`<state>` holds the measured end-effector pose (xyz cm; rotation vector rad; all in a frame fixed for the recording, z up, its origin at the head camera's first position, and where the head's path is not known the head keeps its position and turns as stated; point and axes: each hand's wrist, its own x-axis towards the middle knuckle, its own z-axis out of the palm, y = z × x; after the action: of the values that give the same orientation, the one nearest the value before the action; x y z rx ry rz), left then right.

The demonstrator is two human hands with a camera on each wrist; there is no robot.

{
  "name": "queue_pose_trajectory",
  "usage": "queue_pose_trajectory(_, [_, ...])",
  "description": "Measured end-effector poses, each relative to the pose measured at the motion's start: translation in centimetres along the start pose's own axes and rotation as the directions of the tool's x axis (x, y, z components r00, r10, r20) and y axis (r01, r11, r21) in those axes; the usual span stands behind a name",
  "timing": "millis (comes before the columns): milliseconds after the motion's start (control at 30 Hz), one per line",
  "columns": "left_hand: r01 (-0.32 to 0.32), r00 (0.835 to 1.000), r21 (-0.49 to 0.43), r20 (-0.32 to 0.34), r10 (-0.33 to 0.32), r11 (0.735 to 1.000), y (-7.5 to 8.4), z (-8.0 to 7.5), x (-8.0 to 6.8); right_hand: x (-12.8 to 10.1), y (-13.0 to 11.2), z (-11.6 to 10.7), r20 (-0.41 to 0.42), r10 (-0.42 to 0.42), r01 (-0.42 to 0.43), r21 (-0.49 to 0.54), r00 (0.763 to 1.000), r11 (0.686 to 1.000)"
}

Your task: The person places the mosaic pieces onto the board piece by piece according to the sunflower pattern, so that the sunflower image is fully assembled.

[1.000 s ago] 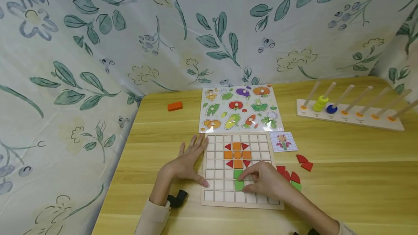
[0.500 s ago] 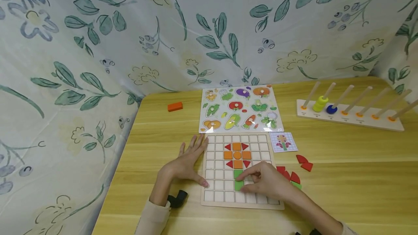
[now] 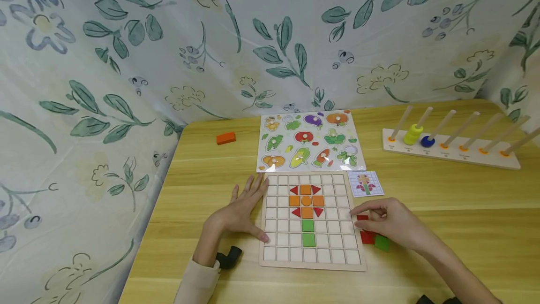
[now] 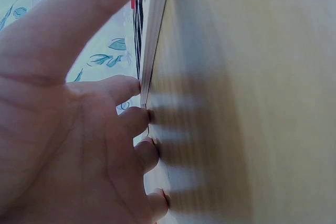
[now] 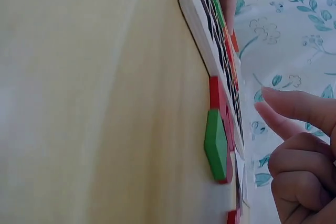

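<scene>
Loose red and green pieces lie on the wooden counter just beside the right edge of the grid board, seen from the head. On that board orange and red tiles form a flower above two green squares. The left hand lies flat with fingers spread against the board's left edge. The right hand hovers over the loose pieces, fingers loosely curled, holding nothing visible.

Only the left wrist view shows the fingertips pressing the counter beside the board's thin edge.

The right wrist view alone shows the flat green piece stacked on red ones, index finger extended near them, apart.
</scene>
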<state>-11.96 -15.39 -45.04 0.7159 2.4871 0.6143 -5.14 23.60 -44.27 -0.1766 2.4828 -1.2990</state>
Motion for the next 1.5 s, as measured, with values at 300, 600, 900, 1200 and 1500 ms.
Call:
queue_pose_trajectory(300, [0.001, 1.000, 0.005, 0.003, -0.001, 1.000, 0.0, 0.0, 0.0, -1.0, 2.5, -2.5, -0.061, 0.086, -0.090, -0.061, 0.994, 0.994])
queue_pose_trajectory(600, [-0.002, 1.000, 0.006, 0.001, 0.002, 1.000, -0.1, 0.0, 0.1, -0.8, 2.9, -2.6, 0.029, 0.056, -0.056, -0.025, 0.998, 0.998])
queue_pose_trajectory(900, [0.001, 1.000, -0.003, 0.008, -0.001, 1.000, -0.1, 0.1, 0.1, -0.3, 2.6, -2.0, 0.086, 0.014, -0.014, 0.009, 0.996, 1.000])
queue_pose_trajectory(1200, [0.002, 1.000, 0.015, 0.001, -0.002, 1.000, -0.1, 0.1, 0.1, -0.1, 2.2, -1.7, 0.064, 0.023, -0.022, -0.020, 0.998, 1.000])
queue_pose_trajectory(1500, [0.001, 1.000, 0.009, 0.004, -0.001, 1.000, 0.0, 0.0, 0.1, 0.7, 2.2, -1.5, 0.086, 0.033, -0.034, 0.017, 0.996, 0.999])
